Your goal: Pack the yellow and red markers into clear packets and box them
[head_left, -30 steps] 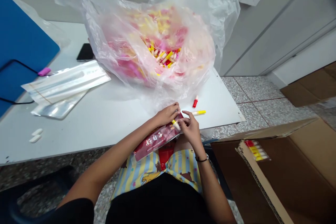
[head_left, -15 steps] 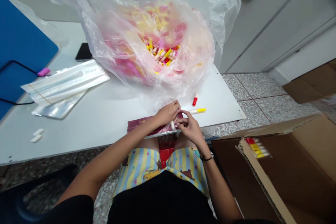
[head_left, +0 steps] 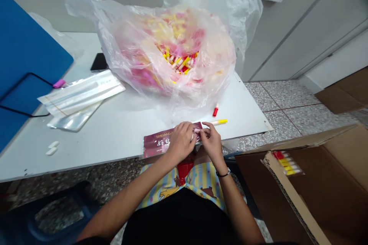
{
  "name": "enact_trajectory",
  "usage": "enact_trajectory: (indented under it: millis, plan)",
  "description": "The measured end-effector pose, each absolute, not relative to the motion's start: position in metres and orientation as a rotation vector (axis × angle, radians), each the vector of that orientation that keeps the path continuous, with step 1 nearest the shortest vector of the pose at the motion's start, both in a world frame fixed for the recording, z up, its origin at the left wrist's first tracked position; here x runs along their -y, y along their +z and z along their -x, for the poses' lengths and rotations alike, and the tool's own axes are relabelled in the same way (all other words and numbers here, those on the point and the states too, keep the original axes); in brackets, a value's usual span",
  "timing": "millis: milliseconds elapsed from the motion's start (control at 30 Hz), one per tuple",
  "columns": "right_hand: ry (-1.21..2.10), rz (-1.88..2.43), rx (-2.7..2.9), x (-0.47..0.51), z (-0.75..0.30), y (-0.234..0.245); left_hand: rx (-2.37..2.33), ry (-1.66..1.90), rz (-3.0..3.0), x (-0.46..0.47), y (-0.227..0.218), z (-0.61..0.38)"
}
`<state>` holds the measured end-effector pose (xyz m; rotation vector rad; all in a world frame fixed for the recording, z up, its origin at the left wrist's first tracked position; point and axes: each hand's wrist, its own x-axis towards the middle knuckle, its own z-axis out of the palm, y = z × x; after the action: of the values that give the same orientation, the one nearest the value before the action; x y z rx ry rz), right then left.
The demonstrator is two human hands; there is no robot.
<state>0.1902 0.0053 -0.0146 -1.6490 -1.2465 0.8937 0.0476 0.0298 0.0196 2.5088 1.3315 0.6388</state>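
A maroon plastic packet (head_left: 156, 146) with gold and white lettering lies along the table's front edge. My left hand (head_left: 181, 141) is closed over the right part of this packet, fingers bent around it. Close beside it, my right hand (head_left: 211, 139) pinches at the packet's right end, where a small whitish piece shows between the fingertips; its kind is mostly hidden. Just beyond the right hand lies a yellow and white marker (head_left: 220, 121). A short red-capped piece (head_left: 215, 110) rests farther back.
A big clear bag (head_left: 138, 57) full of red, yellow and pink marker parts fills the table's back. Clear sleeves (head_left: 83, 95), a black phone (head_left: 99, 62) and two white pieces (head_left: 52, 148) lie left. A cardboard box (head_left: 324, 187) on the right holds a pack of markers (head_left: 287, 163).
My left hand has come down and back over the packet, uncovering more of its lettering. My right hand stays at the packet's right end. The view has shifted slightly.
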Motion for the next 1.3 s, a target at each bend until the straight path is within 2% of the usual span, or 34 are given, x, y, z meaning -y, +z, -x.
enact_trajectory:
  millis: [100,300,500,800,1067,1200,1300]
  plan:
    - [0.869,1.616,1.234,-0.003,-0.189,-0.016,-1.411,0.582,-2.537,-0.018,0.018,-0.052]
    - [0.835,1.635,1.255,0.003,-0.185,-0.008,-1.523,0.127,-2.646,-0.005,0.019,-0.073]
    - [0.545,1.725,1.295,0.007,-0.194,-0.008,-1.505,0.07,-2.708,0.008,0.008,-0.082]
    - [0.523,1.656,1.304,0.013,-0.194,-0.005,-1.418,-0.212,-2.805,0.0,0.007,-0.092]
    - [0.395,1.557,1.508,0.027,-0.194,-0.004,-0.951,0.053,-2.961,-0.008,0.002,-0.061]
    - [0.358,1.441,1.857,0.043,-0.196,-0.013,-0.943,0.282,-2.568,-0.016,0.014,-0.039]
    - [0.217,1.46,2.053,0.048,-0.196,-0.02,-0.963,0.613,-2.196,-0.024,0.024,-0.015]
